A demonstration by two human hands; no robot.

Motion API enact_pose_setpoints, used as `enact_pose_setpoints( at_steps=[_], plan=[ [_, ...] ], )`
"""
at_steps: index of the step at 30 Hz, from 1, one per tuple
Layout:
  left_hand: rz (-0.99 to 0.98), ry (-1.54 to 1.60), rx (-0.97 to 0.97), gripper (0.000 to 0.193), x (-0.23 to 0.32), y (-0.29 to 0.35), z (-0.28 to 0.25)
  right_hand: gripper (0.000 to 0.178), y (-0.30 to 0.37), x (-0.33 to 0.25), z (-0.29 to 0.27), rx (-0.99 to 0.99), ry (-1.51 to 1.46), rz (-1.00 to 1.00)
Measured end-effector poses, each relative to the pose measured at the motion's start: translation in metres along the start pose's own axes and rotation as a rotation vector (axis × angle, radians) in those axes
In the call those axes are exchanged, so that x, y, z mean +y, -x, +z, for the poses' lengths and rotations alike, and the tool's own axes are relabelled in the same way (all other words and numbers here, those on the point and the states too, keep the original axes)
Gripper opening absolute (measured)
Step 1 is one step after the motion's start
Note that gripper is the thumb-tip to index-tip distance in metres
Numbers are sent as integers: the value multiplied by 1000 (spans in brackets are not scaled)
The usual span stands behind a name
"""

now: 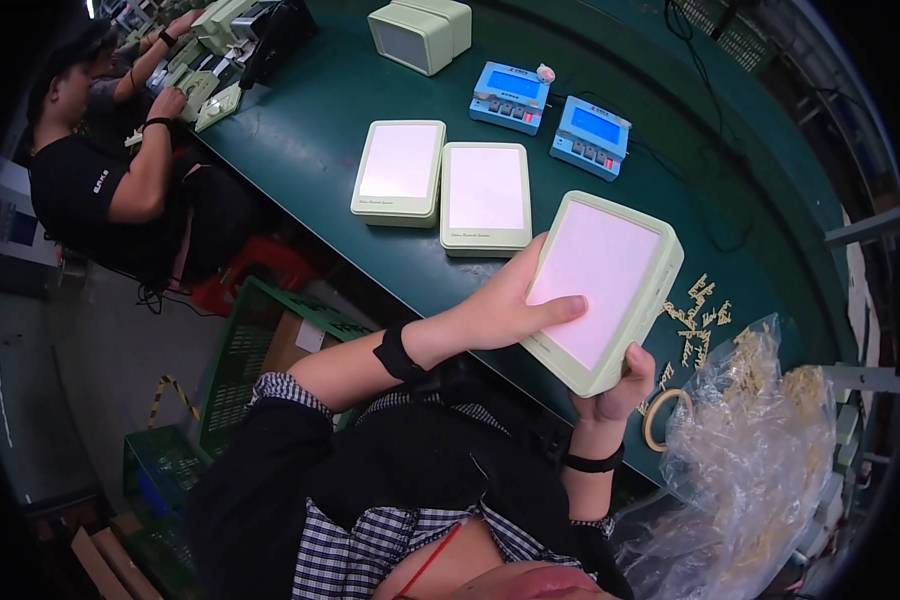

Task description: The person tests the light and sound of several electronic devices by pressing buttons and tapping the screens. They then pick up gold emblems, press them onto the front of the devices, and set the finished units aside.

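While the left hand (515, 305) lies flat on the pale green device (605, 285), right hand (625, 385) fingers seemingly grasp its lower edge.

Both hands hold a pale green flat rectangular device with a pink-white face (602, 290) above the dark green desk (310, 140): left hand (515, 305) flat on its face, right hand (625, 385) gripping its lower corner. Two matching devices (440, 180) lie side by side on the desk.
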State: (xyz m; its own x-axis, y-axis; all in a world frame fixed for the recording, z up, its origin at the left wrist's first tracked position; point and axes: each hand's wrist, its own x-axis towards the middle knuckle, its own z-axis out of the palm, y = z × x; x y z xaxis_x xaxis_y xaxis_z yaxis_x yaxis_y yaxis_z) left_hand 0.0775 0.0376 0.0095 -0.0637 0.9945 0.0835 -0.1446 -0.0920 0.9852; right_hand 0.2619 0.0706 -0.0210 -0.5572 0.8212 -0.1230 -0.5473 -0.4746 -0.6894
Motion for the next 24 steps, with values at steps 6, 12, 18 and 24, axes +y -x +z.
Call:
enact_pose_setpoints(
  at_steps=[6, 12, 18, 24],
  plan=[
    [123, -895, -112, 82, 37, -24, -25, 79, -19, -1, -17, 115, -265, -78],
    [25, -1154, 362, 112, 82, -159, -153, 93, -33, -35, -35, -4, -349, -28],
    [-456, -1410, 891, 127, 72, -282, -267, 93, -56, -44, -71, -112, -270, -196],
    [-643, -1324, 912, 137, 58, -309, -269, 90, -57, -26, -98, -155, -279, -270]
  ],
)
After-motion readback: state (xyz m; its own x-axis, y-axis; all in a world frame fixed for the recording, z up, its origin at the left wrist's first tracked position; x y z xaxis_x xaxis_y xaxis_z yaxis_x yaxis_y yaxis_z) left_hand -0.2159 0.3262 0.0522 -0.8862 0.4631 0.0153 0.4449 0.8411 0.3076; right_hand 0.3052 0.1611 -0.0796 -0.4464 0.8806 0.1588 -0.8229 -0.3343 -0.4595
